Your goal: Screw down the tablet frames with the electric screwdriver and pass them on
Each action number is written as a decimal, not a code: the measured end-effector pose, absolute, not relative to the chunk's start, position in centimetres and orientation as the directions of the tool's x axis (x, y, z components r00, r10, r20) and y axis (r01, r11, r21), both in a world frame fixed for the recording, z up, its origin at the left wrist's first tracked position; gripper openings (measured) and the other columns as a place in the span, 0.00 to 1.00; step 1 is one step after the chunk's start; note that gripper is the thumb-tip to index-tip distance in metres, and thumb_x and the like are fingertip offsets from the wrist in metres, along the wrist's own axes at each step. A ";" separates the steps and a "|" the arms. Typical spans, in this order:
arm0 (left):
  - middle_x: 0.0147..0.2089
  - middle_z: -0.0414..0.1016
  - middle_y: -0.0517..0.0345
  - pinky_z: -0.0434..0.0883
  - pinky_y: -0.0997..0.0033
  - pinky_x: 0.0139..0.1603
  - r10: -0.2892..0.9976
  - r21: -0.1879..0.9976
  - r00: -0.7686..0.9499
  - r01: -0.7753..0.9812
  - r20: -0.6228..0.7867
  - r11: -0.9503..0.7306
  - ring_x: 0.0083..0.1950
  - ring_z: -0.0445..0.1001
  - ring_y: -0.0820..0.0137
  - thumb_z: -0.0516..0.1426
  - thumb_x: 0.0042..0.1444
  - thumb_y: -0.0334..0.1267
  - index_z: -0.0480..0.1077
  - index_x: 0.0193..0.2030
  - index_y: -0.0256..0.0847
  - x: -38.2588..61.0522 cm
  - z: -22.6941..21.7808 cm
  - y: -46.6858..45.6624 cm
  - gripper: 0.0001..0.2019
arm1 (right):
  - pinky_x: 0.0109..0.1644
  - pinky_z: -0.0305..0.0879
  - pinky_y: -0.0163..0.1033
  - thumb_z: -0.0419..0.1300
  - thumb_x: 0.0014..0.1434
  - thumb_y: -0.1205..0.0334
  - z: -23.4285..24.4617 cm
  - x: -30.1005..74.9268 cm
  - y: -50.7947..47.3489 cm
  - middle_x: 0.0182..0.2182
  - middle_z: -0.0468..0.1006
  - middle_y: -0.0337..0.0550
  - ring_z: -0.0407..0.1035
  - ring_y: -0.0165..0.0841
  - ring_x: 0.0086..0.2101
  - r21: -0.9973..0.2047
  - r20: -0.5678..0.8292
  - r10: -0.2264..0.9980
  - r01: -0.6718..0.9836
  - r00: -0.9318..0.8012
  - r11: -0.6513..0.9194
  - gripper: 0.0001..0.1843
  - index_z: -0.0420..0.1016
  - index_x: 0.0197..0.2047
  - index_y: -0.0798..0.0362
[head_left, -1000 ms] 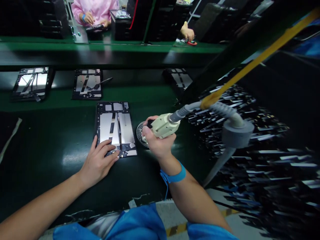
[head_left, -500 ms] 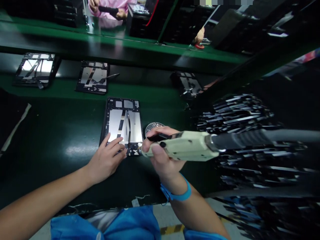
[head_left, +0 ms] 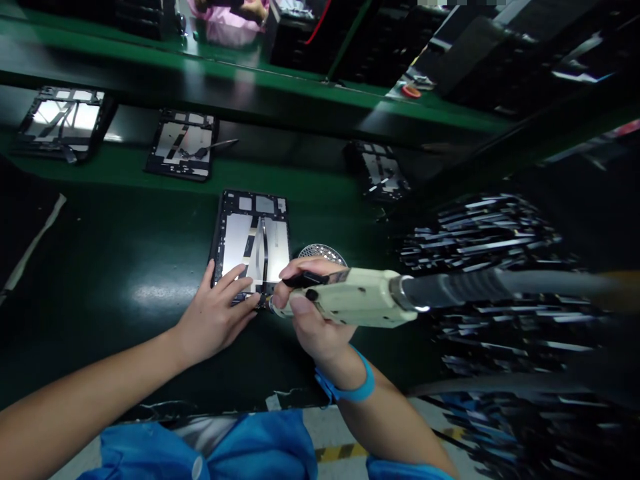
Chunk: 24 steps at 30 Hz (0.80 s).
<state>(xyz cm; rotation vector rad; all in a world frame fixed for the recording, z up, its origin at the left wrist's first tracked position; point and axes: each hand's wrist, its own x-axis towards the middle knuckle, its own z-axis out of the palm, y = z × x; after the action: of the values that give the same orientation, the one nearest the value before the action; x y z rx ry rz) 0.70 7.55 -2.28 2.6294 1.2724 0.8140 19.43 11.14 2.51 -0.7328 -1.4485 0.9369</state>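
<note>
Work on the tablet (head_left: 278, 243), at the frame's centre, looks under way: its inside lies uncovered, and the driver (head_left: 363, 297) meets its lower right corner; which fasteners, if any, are done is too small to tell. The right hand (head_left: 315, 320) is closed around the driver; the left hand (head_left: 207, 323) rests spread fingers on the lower edge. The tablet lies flat, black-framed, with silvery panels and a dark slanting strip.
</note>
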 end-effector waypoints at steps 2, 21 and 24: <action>0.61 0.75 0.46 0.57 0.18 0.68 0.766 0.340 0.506 0.694 0.397 -0.635 0.71 0.67 0.47 0.55 0.70 0.33 0.75 0.58 0.44 0.4 -2.2 7.6 0.13 | 0.33 0.78 0.44 0.65 0.64 0.55 2.4 19.3 11.1 0.42 0.76 0.44 0.75 0.34 0.31 -0.877 0.481 0.870 -0.083 -0.107 0.474 0.16 0.71 0.54 0.43; 0.63 0.77 0.47 0.50 0.16 0.69 0.795 0.418 0.502 0.677 0.340 -0.606 0.71 0.69 0.48 0.54 0.70 0.31 0.78 0.56 0.49 -0.6 -2.1 7.5 0.15 | 0.36 0.76 0.39 0.66 0.60 0.67 2.8 18.1 10.6 0.38 0.75 0.37 0.73 0.30 0.31 -0.845 0.534 0.834 -0.118 -0.136 0.522 0.20 0.72 0.54 0.43; 0.63 0.77 0.47 0.52 0.21 0.72 0.786 0.407 0.486 0.675 0.383 -0.616 0.71 0.69 0.49 0.54 0.70 0.30 0.77 0.57 0.49 -0.8 -2.6 7.6 0.16 | 0.40 0.78 0.42 0.68 0.57 0.65 3.2 18.1 11.0 0.38 0.77 0.40 0.76 0.33 0.35 -0.827 0.561 0.816 -0.067 -0.137 0.558 0.17 0.74 0.50 0.46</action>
<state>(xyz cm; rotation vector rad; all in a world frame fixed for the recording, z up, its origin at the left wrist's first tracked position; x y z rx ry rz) -0.81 7.58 -2.58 2.5289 1.2596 0.8090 18.10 11.01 3.19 -0.6654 -1.5241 0.8687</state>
